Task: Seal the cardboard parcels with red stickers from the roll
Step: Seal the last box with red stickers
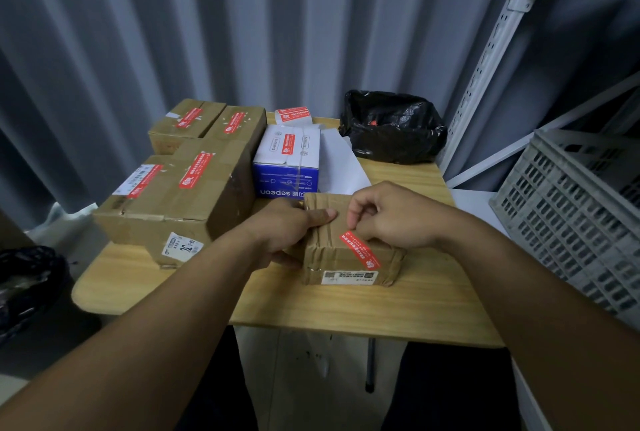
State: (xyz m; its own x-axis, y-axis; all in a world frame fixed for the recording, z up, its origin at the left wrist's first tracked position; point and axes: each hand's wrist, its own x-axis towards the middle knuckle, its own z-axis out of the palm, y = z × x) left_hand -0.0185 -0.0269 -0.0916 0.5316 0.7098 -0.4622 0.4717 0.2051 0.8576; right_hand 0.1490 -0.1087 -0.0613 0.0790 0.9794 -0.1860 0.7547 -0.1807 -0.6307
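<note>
A person is steadying a small cardboard parcel (320, 250) at the near middle of a wooden table (346, 309), the left hand (291, 226) gripping its left side with the thumb lying across the top. The right hand (391, 216), fingers curled, is pinching the far end of a red sticker (360, 249) lying slantwise on the parcel's top. The sticker roll (292, 114) is sitting at the table's far edge, behind a blue-and-white box (285, 160).

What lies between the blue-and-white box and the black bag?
A white paper sheet, on the table between the blue-and-white box and the black bag, seen in the head view.
</note>
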